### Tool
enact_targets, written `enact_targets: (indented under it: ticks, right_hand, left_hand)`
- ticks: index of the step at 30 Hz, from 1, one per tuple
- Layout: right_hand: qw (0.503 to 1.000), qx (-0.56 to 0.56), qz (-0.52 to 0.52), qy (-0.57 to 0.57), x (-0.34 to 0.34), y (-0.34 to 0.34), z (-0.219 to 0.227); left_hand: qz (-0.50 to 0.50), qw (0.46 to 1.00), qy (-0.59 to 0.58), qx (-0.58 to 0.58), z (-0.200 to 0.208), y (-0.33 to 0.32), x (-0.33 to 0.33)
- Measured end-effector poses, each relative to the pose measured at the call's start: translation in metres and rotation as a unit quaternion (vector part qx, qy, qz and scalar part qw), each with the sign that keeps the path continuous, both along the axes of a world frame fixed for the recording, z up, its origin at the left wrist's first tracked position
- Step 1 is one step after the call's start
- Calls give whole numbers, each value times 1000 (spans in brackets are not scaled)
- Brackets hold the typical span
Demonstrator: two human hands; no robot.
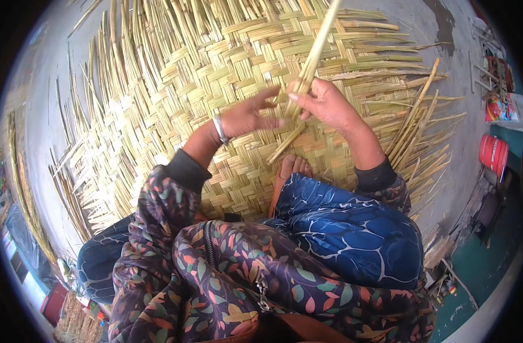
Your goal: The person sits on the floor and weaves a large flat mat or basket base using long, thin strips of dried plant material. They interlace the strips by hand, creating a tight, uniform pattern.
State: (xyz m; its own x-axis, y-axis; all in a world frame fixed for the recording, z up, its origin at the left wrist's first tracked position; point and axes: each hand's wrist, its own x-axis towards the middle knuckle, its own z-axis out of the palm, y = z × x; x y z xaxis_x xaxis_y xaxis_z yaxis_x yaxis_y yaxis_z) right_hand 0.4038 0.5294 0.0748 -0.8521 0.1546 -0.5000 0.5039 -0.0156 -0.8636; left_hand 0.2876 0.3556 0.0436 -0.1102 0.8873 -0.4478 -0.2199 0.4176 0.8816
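Observation:
I sit on a large woven mat [176,74] of pale green-yellow reed strips, one bare foot [290,167] resting on it. My right hand [324,103] grips a bundle of long reed strips [312,60] that rises toward the top of the picture and ends near my foot. My left hand [251,113], a metal bangle [220,129] on its wrist, reaches across with fingers spread and touches the bundle just below my right hand. It is slightly blurred.
Loose strip ends [421,120] fan out from the mat's right and left edges over a grey concrete floor [44,91]. A red bucket [493,153] and colourful packets [501,106] lie at the right. More reed bundles [21,188] lie at far left.

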Motion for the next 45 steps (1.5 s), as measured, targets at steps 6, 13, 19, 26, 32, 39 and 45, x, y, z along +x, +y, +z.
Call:
enact_targets:
  ticks: [6, 13, 19, 26, 32, 39, 45]
  right_hand:
    - [979, 55, 190, -46, 4, -18, -1]
    - [994, -67, 81, -17, 8, -16, 0]
    - [997, -59, 43, 22, 11, -21, -16]
    - [997, -73, -22, -25, 1, -28, -13]
    - [998, -46, 24, -39, 0, -32, -6]
    - [987, 75, 141, -17, 12, -25, -15]
    - [987, 21, 138, -76, 20, -20, 5]
  left_hand:
    - [86, 993, 30, 72, 28, 15, -10]
    - [192, 979, -58, 25, 28, 12, -10]
    - [150, 987, -54, 17, 20, 10, -15]
    - [291, 956, 21, 20, 20, 18, -4]
    - [338, 939, 66, -19, 21, 8, -33]
    - [391, 916, 80, -22, 21, -2, -53]
    - [420, 901, 112, -9, 10, -9, -73]
